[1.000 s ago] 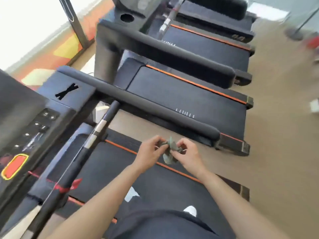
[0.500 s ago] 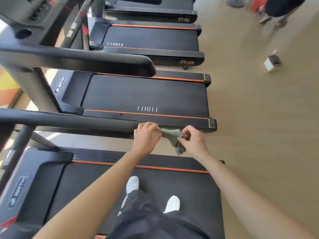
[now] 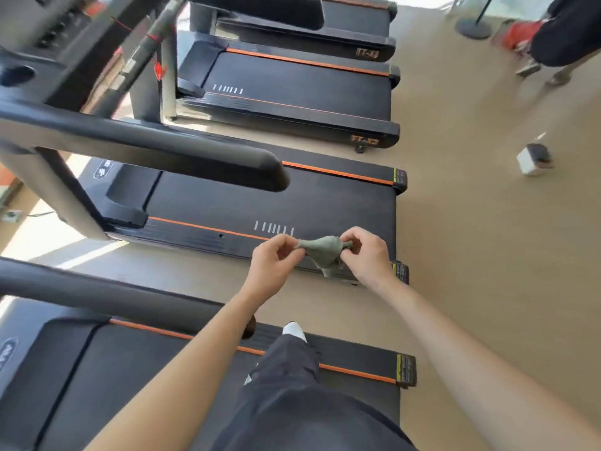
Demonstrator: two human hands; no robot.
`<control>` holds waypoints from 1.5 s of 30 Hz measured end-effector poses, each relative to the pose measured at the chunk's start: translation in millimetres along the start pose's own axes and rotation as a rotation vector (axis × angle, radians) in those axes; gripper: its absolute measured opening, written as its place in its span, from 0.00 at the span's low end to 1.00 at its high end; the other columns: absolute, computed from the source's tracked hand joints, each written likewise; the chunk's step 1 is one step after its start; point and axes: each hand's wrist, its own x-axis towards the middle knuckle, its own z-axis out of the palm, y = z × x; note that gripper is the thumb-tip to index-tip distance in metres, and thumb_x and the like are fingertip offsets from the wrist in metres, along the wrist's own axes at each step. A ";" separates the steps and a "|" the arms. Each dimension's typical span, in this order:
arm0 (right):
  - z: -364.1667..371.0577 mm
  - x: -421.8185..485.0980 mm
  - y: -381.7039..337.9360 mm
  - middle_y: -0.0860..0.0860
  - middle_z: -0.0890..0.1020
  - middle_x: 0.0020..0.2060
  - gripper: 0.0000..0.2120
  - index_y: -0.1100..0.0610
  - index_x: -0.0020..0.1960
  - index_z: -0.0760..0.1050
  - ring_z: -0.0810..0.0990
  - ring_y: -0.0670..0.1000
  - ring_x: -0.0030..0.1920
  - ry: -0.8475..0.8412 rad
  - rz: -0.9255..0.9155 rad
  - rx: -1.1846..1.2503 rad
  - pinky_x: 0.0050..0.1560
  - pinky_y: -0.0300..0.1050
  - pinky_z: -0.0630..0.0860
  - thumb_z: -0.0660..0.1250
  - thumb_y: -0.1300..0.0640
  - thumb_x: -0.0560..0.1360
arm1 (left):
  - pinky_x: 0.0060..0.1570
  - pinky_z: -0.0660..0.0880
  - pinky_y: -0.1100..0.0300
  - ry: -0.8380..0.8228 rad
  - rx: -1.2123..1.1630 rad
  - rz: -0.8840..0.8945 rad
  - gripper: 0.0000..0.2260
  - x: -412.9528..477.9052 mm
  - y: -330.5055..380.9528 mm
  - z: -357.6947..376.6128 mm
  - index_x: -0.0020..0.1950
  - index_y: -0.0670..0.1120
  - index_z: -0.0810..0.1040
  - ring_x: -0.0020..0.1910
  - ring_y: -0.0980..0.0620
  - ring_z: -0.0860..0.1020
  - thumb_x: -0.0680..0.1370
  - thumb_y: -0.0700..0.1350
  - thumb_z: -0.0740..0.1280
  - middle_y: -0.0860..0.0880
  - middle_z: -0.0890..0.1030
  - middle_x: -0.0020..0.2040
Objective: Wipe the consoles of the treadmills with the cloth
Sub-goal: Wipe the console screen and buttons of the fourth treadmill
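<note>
The left hand (image 3: 276,265) pinches one end of the cloth (image 3: 325,252) and the right hand (image 3: 367,255) pinches the other, holding it in the air over a treadmill's (image 3: 292,203) near edge. It looks light and limp, so I'd bunch it into one palm before wiping.

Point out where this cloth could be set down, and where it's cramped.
Bare: the next treadmill's belt, between its orange side stripes; the floor strip between the two treadmills; the wide floor right of the treadmills, short of the white box. Crowded: upper left, where handrails and the console overlap.
</note>
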 end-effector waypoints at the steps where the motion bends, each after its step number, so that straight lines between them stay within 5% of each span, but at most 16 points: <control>1: -6.3 16.6 -3.1 0.47 0.80 0.35 0.09 0.54 0.42 0.77 0.76 0.43 0.35 0.013 -0.002 0.002 0.36 0.29 0.69 0.69 0.68 0.69 | 0.40 0.72 0.67 0.019 -0.018 0.000 0.04 15.8 6.4 1.6 0.43 0.47 0.80 0.36 0.60 0.77 0.77 0.40 0.73 0.57 0.80 0.37; 4: -26.0 63.1 -12.9 0.49 0.80 0.35 0.11 0.53 0.40 0.75 0.75 0.43 0.34 0.053 -0.007 0.042 0.36 0.31 0.70 0.70 0.68 0.70 | 0.42 0.75 0.63 0.028 -0.084 -0.010 0.02 59.3 31.5 2.1 0.45 0.45 0.82 0.38 0.58 0.79 0.77 0.40 0.72 0.54 0.82 0.40; 8: -47.5 126.2 -25.6 0.45 0.82 0.39 0.10 0.51 0.43 0.78 0.79 0.42 0.40 0.046 -0.074 0.064 0.41 0.28 0.72 0.72 0.66 0.72 | 0.36 0.72 0.56 0.043 -0.115 -0.037 0.05 116.3 61.7 -3.2 0.43 0.54 0.80 0.32 0.55 0.72 0.77 0.45 0.70 0.55 0.73 0.32; 13: -64.0 208.5 -35.5 0.47 0.81 0.42 0.05 0.53 0.45 0.84 0.80 0.44 0.43 -0.016 -0.214 0.059 0.44 0.31 0.74 0.74 0.62 0.73 | 0.40 0.75 0.50 0.081 -0.186 -0.121 0.07 180.2 85.8 -1.5 0.44 0.50 0.84 0.36 0.51 0.76 0.74 0.43 0.66 0.44 0.81 0.35; 16: -68.5 264.7 -34.2 0.48 0.82 0.41 0.04 0.52 0.44 0.84 0.80 0.45 0.41 -0.118 -0.230 0.114 0.42 0.32 0.73 0.75 0.61 0.73 | 0.42 0.77 0.53 0.184 -0.259 -0.195 0.08 220.8 92.5 6.3 0.39 0.48 0.84 0.36 0.52 0.77 0.75 0.50 0.68 0.48 0.81 0.34; 19: -74.4 322.8 -30.9 0.47 0.83 0.40 0.02 0.52 0.43 0.83 0.80 0.46 0.40 -0.309 -0.184 0.180 0.43 0.36 0.76 0.75 0.58 0.74 | 0.46 0.81 0.46 0.329 -0.228 -0.267 0.17 260.5 97.7 21.6 0.36 0.45 0.82 0.35 0.50 0.79 0.74 0.57 0.75 0.43 0.83 0.34; 26: -91.2 469.4 -53.5 0.46 0.80 0.31 0.07 0.53 0.40 0.81 0.77 0.46 0.32 -0.528 -0.166 0.229 0.36 0.41 0.74 0.70 0.58 0.77 | 0.49 0.81 0.49 0.579 -0.292 -0.404 0.04 353.7 134.8 31.4 0.38 0.46 0.85 0.37 0.51 0.82 0.73 0.39 0.76 0.45 0.86 0.38; 30: -80.0 529.2 -83.8 0.50 0.83 0.33 0.06 0.58 0.44 0.77 0.83 0.52 0.32 -0.593 -0.148 0.273 0.33 0.47 0.79 0.66 0.61 0.80 | 0.43 0.79 0.58 0.650 -0.209 -0.450 0.15 392.8 149.7 17.9 0.39 0.50 0.86 0.34 0.55 0.81 0.70 0.30 0.68 0.51 0.85 0.35; 34: -53.8 576.3 -117.6 0.54 0.83 0.34 0.07 0.56 0.43 0.75 0.84 0.58 0.31 -0.646 -0.144 0.304 0.35 0.56 0.82 0.65 0.61 0.81 | 0.40 0.75 0.61 0.653 -0.119 -0.462 0.16 426.0 145.5 -12.1 0.39 0.51 0.86 0.31 0.58 0.78 0.70 0.32 0.66 0.53 0.83 0.31; 38: -16.7 621.3 -171.4 0.58 0.79 0.36 0.06 0.59 0.45 0.75 0.83 0.59 0.29 -0.714 -0.183 0.321 0.30 0.48 0.81 0.65 0.61 0.81 | 0.43 0.81 0.52 0.743 -0.127 -0.442 0.05 461.1 132.3 -53.4 0.36 0.52 0.86 0.32 0.53 0.80 0.70 0.48 0.71 0.51 0.82 0.31; 40: 6.0 641.1 -200.0 0.60 0.78 0.37 0.05 0.60 0.46 0.75 0.82 0.60 0.28 -0.755 -0.201 0.322 0.28 0.46 0.80 0.66 0.61 0.81 | 0.40 0.81 0.54 0.804 -0.099 -0.421 0.09 479.3 123.5 -74.3 0.35 0.48 0.83 0.32 0.52 0.82 0.71 0.51 0.77 0.50 0.83 0.31; 43: 38.5 670.7 -239.3 0.62 0.78 0.38 0.03 0.59 0.47 0.78 0.79 0.54 0.27 -0.821 -0.252 0.327 0.30 0.44 0.79 0.70 0.60 0.78 | 0.36 0.78 0.60 0.879 -0.044 -0.392 0.10 508.3 111.1 -108.6 0.35 0.50 0.79 0.31 0.55 0.80 0.70 0.43 0.79 0.53 0.82 0.33; 45: 56.2 692.7 -267.1 0.55 0.78 0.36 0.08 0.55 0.50 0.81 0.76 0.49 0.31 -0.869 -0.437 0.190 0.36 0.39 0.76 0.77 0.58 0.73 | 0.39 0.80 0.56 0.896 -0.052 -0.359 0.12 525.1 102.4 -136.4 0.37 0.53 0.79 0.34 0.54 0.79 0.70 0.37 0.77 0.54 0.82 0.38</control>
